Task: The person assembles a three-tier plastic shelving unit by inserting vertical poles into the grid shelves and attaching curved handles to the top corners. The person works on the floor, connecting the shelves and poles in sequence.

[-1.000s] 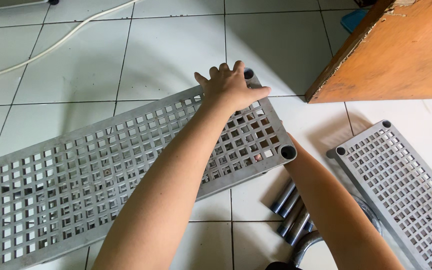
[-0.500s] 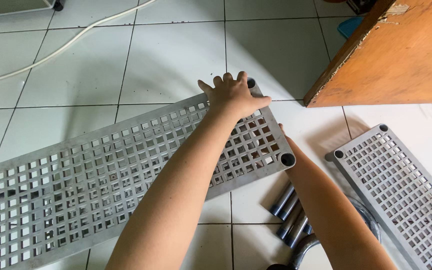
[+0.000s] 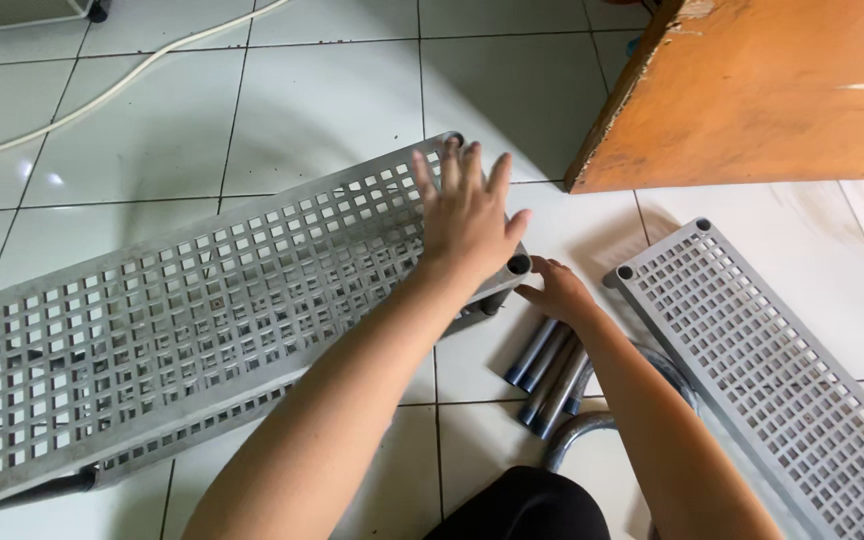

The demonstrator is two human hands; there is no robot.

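A long grey perforated shelf panel (image 3: 202, 300) lies across the white tiled floor, its near edge tipped up so the side wall shows. My left hand (image 3: 467, 215) rests flat on its right end, fingers spread, holding nothing. My right hand (image 3: 557, 290) is just right of the panel's near right corner socket (image 3: 519, 264); its fingertips touch the underside of that corner beside a short dark stub (image 3: 492, 305). Whether they grip anything is hidden.
A second grey perforated panel (image 3: 752, 350) lies at the right. Several short metal tubes (image 3: 547, 370) and a curved pipe (image 3: 572, 440) lie between the panels. An orange wooden cabinet (image 3: 752, 90) stands at the upper right. A white cable (image 3: 122, 75) crosses the far floor.
The long panel has shifted left and its near edge has tipped up. My left hand has flattened with fingers spread. My right hand has come out from under the panel to its corner.
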